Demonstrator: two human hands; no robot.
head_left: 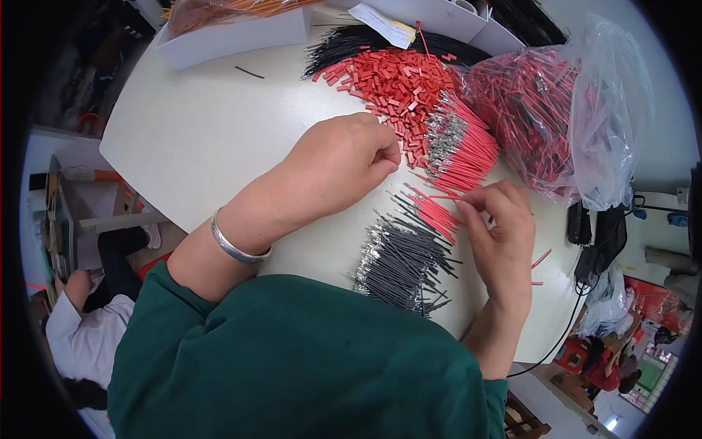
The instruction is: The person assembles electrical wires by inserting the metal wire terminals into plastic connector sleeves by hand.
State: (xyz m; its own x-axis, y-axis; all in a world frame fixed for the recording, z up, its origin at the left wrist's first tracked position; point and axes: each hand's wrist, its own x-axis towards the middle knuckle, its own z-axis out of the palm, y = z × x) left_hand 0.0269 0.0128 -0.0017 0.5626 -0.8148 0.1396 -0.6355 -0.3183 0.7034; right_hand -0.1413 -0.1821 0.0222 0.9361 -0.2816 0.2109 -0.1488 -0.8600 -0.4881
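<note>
My left hand (347,157) is closed in a pinch beside the heap of small red plastic housings (398,77); whatever its fingertips hold is hidden. My right hand (504,223) pinches a red wire (444,197) between thumb and forefinger, its end pointing left. Under that wire lie several loose red wires (436,214). A larger bundle of red wires with metal terminals (468,150) spreads just beyond them. Closer to my body is a pile of black wires (402,263), also tipped with metal terminals on the left.
A clear plastic bag of red wires (526,110) stands at the right. More black wires (340,47) lie behind the housings, under a paper label (384,25). A white box (234,40) holds orange wires at the back. Another person (91,329) sits at lower left.
</note>
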